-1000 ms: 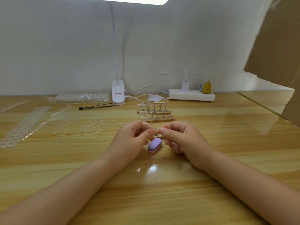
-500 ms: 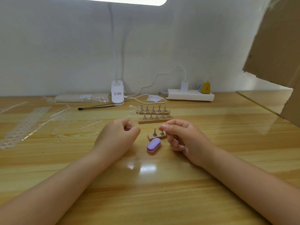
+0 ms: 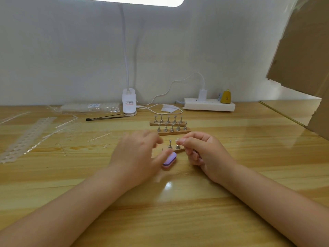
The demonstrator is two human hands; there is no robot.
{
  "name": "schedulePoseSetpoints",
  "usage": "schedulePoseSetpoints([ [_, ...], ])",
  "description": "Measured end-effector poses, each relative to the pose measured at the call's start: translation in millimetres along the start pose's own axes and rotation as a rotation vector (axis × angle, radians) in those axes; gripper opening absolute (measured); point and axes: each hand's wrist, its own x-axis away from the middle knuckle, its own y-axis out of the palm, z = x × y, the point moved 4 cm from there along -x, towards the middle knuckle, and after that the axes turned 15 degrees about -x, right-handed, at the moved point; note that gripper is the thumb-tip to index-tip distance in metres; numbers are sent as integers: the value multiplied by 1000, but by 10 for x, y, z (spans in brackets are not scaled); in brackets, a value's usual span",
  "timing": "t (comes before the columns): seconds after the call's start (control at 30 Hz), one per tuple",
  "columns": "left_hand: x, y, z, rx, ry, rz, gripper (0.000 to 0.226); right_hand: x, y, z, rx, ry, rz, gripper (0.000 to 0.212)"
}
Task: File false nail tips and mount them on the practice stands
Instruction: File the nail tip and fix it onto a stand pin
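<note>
Far left on table [image 3: 195, 202]: clear perforated strips [image 3: 26, 138], loose clear sprue bits [image 3: 99, 137] nearer centre. At back wall: clear bag [image 3: 89, 108], black stick [image 3: 106, 117], white lamp clip [image 3: 129, 102]. Left hand [image 3: 137, 157]: motion-blurred, palm down, fingers relaxed and slightly spread, nothing held that can be seen; thumb reaches toward right and overlaps near end of buffer [image 3: 170, 160], contact likely but blur prevents certainty. Buffer: small purple oval block with pink underside, lying flat on table between the two hands. Just behind it, short stand [image 3: 178, 149]: wooden base, two upright metal pegs, partly hidden by right fingers. Right hand [image 3: 204, 154]: fingers curled, thumb and forefinger pinched together on a nail tip [image 3: 177, 139], small, clear-whitish, held at top of right-hand peg of short stand; whether seated on peg or just above it cannot be told. Further back, two long stands [image 3: 170, 124], one behind the other, wooden bases, five metal pegs each; whether any peg carries a tip is too small to tell. Back right: white power strip [image 3: 208, 105] with plugged adapter and yellow item [image 3: 225, 95]. Far right: cardboard [image 3: 302, 50] leaning over table edge.
</note>
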Motion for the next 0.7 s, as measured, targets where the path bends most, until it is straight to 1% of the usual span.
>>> schedulePoseSetpoints([
  [0.03, 18, 46, 85, 73, 52, -46, 48, 2, 1, 2, 1, -10, 2, 15],
  [0.07, 37, 95, 152, 95, 101, -80, 47, 3, 0, 4, 3, -20, 3, 13],
  [0.1, 54, 128, 194, 100, 141, -84, 42, 3, -1, 3, 6, -30, 4, 12],
  [0.2, 71, 108, 168, 169, 185, 37, 20, -5, -23, 1, -8, -69, 23, 9],
  [0.23, 69, 98, 142, 186, 183, 74, 18, -9, -28, 4, -19, -77, 32, 9],
  [0.33, 75, 112, 115, 162, 139, 108, 36, -6, -21, 6, -33, -79, 43, 8],
  [0.37, 75, 100, 106, 152, 117, 131, 39, -2, -18, 2, -37, -72, 45, 6],
  [0.47, 69, -29, 88, 218, 95, 274, 28, 0, -11, 8, -65, -30, 37, 3],
  [0.57, 91, -158, 146, 295, 238, 408, 21, 7, 39, 55, -113, 34, -27, 8],
  [0.63, 117, -195, 217, 224, 350, 457, 19, 24, 93, 75, -121, 90, -101, 10],
  [0.7, 121, -191, 227, 139, 390, 464, 16, 31, 116, 66, -126, 135, -155, 10],
])
